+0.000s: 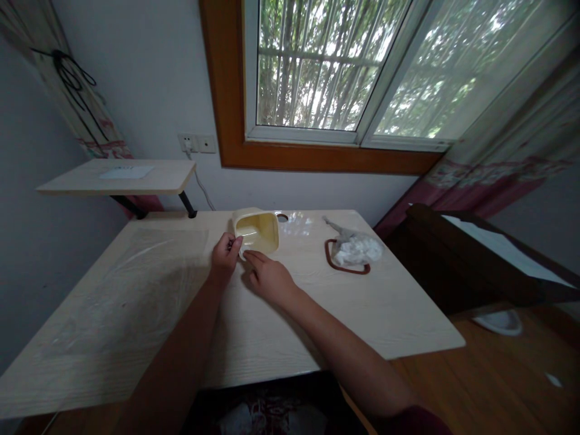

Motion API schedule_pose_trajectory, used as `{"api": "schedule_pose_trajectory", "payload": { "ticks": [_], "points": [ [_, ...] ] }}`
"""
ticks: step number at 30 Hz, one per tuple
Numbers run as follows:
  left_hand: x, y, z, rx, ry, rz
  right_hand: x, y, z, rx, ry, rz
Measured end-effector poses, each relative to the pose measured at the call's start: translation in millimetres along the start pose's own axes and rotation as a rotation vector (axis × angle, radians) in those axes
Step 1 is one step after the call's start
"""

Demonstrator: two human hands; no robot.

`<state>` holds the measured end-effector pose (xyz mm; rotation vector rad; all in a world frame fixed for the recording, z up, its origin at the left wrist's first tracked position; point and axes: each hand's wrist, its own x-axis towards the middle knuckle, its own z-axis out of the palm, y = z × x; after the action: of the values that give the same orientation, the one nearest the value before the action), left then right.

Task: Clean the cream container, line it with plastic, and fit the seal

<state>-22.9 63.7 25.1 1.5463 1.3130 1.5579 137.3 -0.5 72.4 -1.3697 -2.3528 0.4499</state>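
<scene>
A pale yellow plastic bin (275, 234) lies on its side near the back of the table, its open mouth turned toward me. My left hand (223, 260) is closed on the near left corner of its rim. At that same corner, my right hand (270, 279) presses a small white tissue or cloth (243, 250) with its fingers together. Most of the white piece is hidden by my fingers. To the right, a brown rounded frame (347, 269) lies flat, partly under a crumpled clear-and-white plastic bag (357, 249).
The light wood table (281, 338) has a clear plastic sheet (136, 290) on its left side. A raised shelf (90, 178) with a paper stands at the back left. A cable hole (282, 218) sits behind the bin. Dark furniture (471, 266) stands to the right.
</scene>
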Motion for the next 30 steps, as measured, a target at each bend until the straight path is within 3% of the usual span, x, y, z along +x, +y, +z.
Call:
{"api": "schedule_pose_trajectory", "payload": {
  "ticks": [19,30],
  "points": [
    [1.8,1.8,2.1,0.003,0.007,-0.002,-3.0,16.1,-25.3,-0.377,-0.069,0.17],
    [1.3,-2.8,3.3,0.008,0.007,0.019,-4.4,5.9,-15.1,-0.202,-0.038,0.064]
  ]
}}
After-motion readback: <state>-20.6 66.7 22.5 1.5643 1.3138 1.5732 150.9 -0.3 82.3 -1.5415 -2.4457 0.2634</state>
